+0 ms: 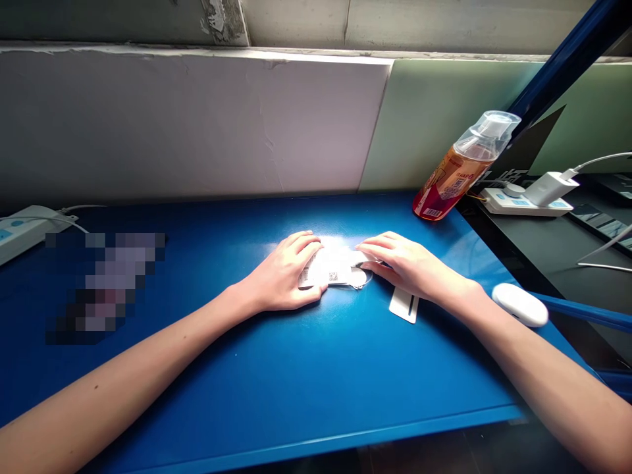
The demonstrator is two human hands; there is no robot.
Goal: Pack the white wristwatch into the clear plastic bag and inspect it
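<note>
White packet [334,271], left hand [290,271] gripping its left end, right hand [405,262] opposite, grip unclear

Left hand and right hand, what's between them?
In the head view, a white packet with a square code lies between the left hand and the right hand.

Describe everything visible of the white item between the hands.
The white item lies on or is held above the blue table; which is unclear. Glare washes out its upper part. A small square code is printed near its lower edge, and a clear, plastic-looking edge shows at right. The left hand grips its left end; the right hand touches the other.
</note>
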